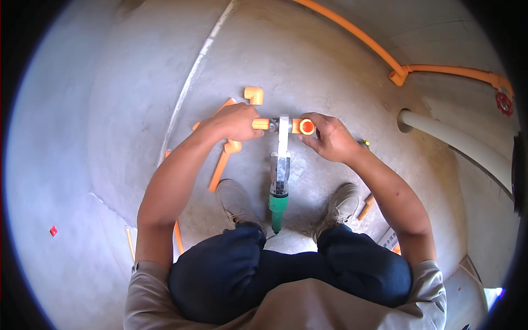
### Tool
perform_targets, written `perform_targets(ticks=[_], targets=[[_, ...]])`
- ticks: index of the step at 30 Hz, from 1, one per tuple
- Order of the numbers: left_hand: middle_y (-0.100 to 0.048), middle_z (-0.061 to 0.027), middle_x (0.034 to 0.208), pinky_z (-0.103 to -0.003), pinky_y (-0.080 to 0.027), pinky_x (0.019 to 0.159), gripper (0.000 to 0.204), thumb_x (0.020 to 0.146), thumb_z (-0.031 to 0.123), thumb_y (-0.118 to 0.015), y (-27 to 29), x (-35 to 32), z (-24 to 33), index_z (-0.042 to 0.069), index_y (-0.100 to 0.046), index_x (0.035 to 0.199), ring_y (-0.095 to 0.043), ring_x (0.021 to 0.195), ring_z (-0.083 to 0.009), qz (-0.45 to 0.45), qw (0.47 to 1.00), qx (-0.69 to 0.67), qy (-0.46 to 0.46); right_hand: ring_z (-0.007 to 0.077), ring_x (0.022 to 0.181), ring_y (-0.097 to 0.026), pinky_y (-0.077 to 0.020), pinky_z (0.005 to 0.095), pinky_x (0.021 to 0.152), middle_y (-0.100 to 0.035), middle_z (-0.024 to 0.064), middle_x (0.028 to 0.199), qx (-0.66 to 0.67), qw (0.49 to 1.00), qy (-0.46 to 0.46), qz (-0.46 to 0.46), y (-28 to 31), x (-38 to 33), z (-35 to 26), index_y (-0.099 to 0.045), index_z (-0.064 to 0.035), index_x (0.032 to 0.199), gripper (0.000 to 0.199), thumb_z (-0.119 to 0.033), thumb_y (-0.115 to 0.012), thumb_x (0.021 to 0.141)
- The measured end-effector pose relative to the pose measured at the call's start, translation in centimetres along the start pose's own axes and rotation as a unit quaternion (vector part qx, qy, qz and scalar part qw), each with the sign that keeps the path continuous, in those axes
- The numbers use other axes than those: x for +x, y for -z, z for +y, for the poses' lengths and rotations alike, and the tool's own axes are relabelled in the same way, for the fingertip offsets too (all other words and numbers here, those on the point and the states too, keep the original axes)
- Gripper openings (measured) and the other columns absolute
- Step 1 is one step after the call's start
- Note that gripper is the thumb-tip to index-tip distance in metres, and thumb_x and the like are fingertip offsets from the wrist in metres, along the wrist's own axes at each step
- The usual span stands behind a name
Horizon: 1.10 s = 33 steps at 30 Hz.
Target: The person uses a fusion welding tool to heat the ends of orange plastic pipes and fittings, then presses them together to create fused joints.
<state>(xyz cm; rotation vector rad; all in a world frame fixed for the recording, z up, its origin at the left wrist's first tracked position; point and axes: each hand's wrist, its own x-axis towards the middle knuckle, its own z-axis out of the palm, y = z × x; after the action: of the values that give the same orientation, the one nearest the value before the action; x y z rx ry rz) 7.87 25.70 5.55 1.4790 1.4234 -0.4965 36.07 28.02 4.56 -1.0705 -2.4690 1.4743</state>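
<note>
A pipe fusion welder with a green handle (278, 203) and a flat metal heating plate (283, 137) stands between my feet, its plate pointing away from me. My left hand (237, 121) is closed round an orange pipe (261, 124), whose end meets the welder's left die. On the other side, my right hand (329, 136) grips an orange fitting (307, 127) with a round opening facing up, set against the right die. How deep the pipe and fitting sit on the dies I cannot tell.
Beyond my left hand lies an orange elbow (253, 95). Another orange pipe with a fitting (220, 171) rests by my left shoe (236, 201). Orange piping with a red valve wheel (503, 103) runs along the right wall, above a thick white pipe (456, 137).
</note>
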Motion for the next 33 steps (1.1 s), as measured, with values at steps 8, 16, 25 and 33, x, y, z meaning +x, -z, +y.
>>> perform_targets(ticks=[8, 16, 25, 33], targets=[[-0.072, -0.0228, 0.092, -0.048, -0.053, 0.078, 0.035, 0.087, 0.031, -0.074, -0.5, -0.1, -1.1, -0.003, -0.071, 0.092, -0.071, 0.087, -0.0357, 0.011, 0.999, -0.03, -0.022, 0.0259, 0.063, -0.063, -0.0526, 0.0386, 0.063, -0.067, 0.0177, 0.084, 0.007, 0.999, 0.031, 0.035, -0.6, 0.0, 0.0, -0.061, 0.0008, 0.126, 0.043, -0.017, -0.079, 0.091], [-0.073, -0.0211, 0.091, -0.048, -0.053, 0.078, 0.033, 0.088, 0.032, -0.073, 0.5, -0.6, -0.3, 0.0, -0.072, 0.093, -0.07, 0.086, -0.037, -0.026, 1.0, -0.017, -0.005, 0.0224, 0.065, -0.065, -0.0539, 0.0353, 0.064, -0.069, 0.0157, 0.091, 0.036, 0.999, -0.001, 0.017, -0.7, 0.0, 0.1, -0.06, 0.0009, 0.127, 0.043, -0.017, -0.078, 0.093], [-0.073, -0.0211, 0.092, -0.048, -0.054, 0.081, 0.033, 0.089, 0.034, -0.073, 0.2, -0.1, -0.1, 0.002, -0.073, 0.095, -0.071, 0.088, -0.0379, -0.02, 1.0, 0.014, -0.007, 0.0302, 0.075, -0.07, -0.0579, 0.0391, 0.07, -0.071, 0.0192, 0.097, 0.048, 0.999, -0.001, 0.011, -0.4, 0.1, 0.4, -0.061, 0.0004, 0.126, 0.044, -0.019, -0.079, 0.091], [-0.074, -0.0201, 0.095, -0.048, -0.054, 0.084, 0.032, 0.09, 0.034, -0.073, 0.8, -0.4, 0.6, 0.003, -0.073, 0.099, -0.071, 0.094, -0.0369, -0.039, 0.999, 0.008, 0.017, 0.0341, 0.085, -0.072, -0.0597, 0.0396, 0.071, -0.072, 0.0193, 0.103, 0.036, 0.999, 0.031, 0.022, -0.7, 0.1, 0.9, -0.06, 0.0013, 0.127, 0.045, -0.019, -0.079, 0.091]])
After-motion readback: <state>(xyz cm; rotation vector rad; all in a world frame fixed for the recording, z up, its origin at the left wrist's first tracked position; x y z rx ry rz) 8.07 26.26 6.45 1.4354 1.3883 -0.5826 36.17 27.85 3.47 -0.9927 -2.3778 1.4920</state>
